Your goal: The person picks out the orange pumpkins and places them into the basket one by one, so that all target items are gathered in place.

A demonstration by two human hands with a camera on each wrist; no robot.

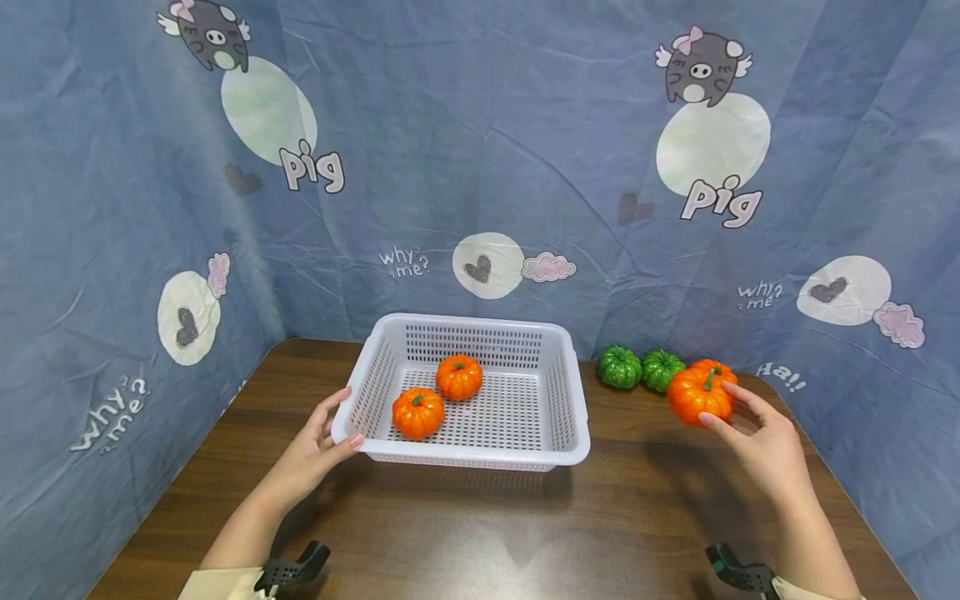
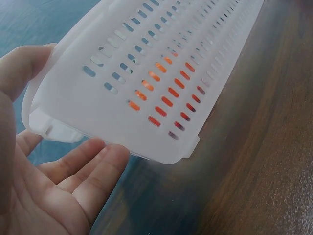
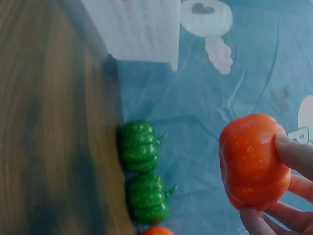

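Observation:
My left hand (image 1: 311, 458) grips the near left corner of a white perforated plastic basket (image 1: 480, 457); in the left wrist view the thumb lies at its rim and fingertips touch its outer wall (image 2: 93, 105). Inside the basket sit two small orange pumpkins, one farther back (image 1: 459, 377) and one nearer the left front (image 1: 417, 413). Over the table's right side, my right hand (image 1: 772, 446) holds another orange pumpkin (image 1: 693, 402) between thumb and fingers, raised above the surface. Behind it, partly hidden, is one more orange pumpkin (image 1: 716, 366).
Two green pumpkins, a left one (image 1: 619, 367) and a right one (image 1: 662, 371), stand side by side at the back of the brown wooden table (image 1: 495, 525), right of the basket. A blue printed cloth (image 1: 420, 192) hangs around the table's back and sides.

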